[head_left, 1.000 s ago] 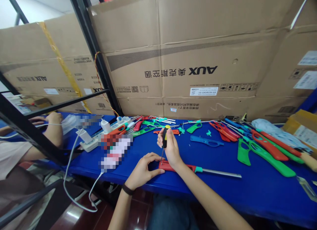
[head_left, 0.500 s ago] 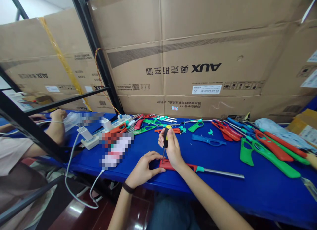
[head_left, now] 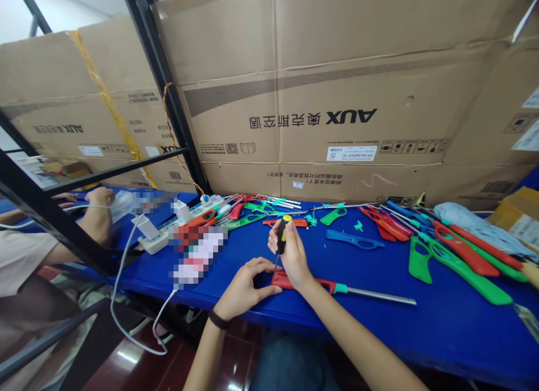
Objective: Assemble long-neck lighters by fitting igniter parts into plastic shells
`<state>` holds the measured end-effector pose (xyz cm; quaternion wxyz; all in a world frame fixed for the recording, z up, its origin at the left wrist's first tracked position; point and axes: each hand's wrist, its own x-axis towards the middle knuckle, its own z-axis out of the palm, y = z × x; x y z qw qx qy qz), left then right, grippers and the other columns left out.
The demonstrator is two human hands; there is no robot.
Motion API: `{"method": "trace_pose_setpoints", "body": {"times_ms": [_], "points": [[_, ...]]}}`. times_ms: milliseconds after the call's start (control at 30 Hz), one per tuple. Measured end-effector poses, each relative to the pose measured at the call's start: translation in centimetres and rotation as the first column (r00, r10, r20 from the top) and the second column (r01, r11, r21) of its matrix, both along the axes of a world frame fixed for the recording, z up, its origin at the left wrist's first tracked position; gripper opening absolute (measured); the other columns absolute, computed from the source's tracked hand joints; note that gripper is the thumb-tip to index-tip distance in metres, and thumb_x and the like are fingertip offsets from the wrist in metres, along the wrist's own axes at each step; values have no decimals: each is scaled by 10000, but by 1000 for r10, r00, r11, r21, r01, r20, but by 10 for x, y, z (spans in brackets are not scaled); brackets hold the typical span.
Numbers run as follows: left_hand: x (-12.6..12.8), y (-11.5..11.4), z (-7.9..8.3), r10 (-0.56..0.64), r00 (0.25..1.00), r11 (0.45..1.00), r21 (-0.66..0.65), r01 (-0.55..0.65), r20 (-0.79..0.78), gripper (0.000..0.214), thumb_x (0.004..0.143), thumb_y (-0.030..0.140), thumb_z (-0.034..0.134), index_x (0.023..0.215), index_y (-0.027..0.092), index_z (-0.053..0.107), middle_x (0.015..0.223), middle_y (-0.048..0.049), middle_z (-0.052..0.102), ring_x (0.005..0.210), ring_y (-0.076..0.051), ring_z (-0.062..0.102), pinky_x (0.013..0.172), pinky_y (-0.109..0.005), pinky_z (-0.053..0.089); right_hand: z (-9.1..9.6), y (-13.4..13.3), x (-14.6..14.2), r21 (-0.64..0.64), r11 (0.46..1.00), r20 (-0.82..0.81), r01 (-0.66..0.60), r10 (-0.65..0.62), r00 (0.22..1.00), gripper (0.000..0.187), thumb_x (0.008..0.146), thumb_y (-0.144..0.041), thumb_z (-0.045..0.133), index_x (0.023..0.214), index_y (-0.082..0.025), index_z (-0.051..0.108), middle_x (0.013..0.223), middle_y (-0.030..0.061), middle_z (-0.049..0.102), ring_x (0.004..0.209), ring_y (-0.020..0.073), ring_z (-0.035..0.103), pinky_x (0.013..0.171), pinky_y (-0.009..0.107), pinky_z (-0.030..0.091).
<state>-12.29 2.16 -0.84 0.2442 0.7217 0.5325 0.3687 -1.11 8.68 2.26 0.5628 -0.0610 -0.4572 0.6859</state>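
Note:
My right hand (head_left: pixel 293 257) is shut around a small screwdriver (head_left: pixel 282 235) with a black and yellow handle. Its thin shaft points down, and the tip meets the red plastic body of a long utility lighter (head_left: pixel 290 281) lying on the table. My left hand (head_left: pixel 243 290) rests over the near end of that body, with the thumb and fingers holding it in place. A teal collar and a metal tube (head_left: pixel 379 295) extend to the right. The spot under the tip is partly hidden by my fingers.
Red, green and blue lighter shells (head_left: pixel 458 270) lie scattered across the blue table (head_left: pixel 379 329). A power strip (head_left: pixel 154 242) with white cables sits at left, beside a co-worker's arm (head_left: pixel 97 211). Black shelf uprights and large cardboard boxes stand behind.
The view has shifted slightly, moving the table a little to the right in the picture. Both hands keep the same hold on the screwdriver and lighter.

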Motion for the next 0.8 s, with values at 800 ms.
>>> {"method": "trace_pose_setpoints", "body": {"times_ms": [800], "points": [[1,-2,3,17,1000,1000,-23,-17,-3,300,711,334,745,969,194,683,1017,-66,673,1005,-237,591,956,-369,425,5,-6,5,112,993,167,42,-60,984,293,805,-467,620,904,-239,465,793,-18,500,651,121,472,628,264,401]]}}
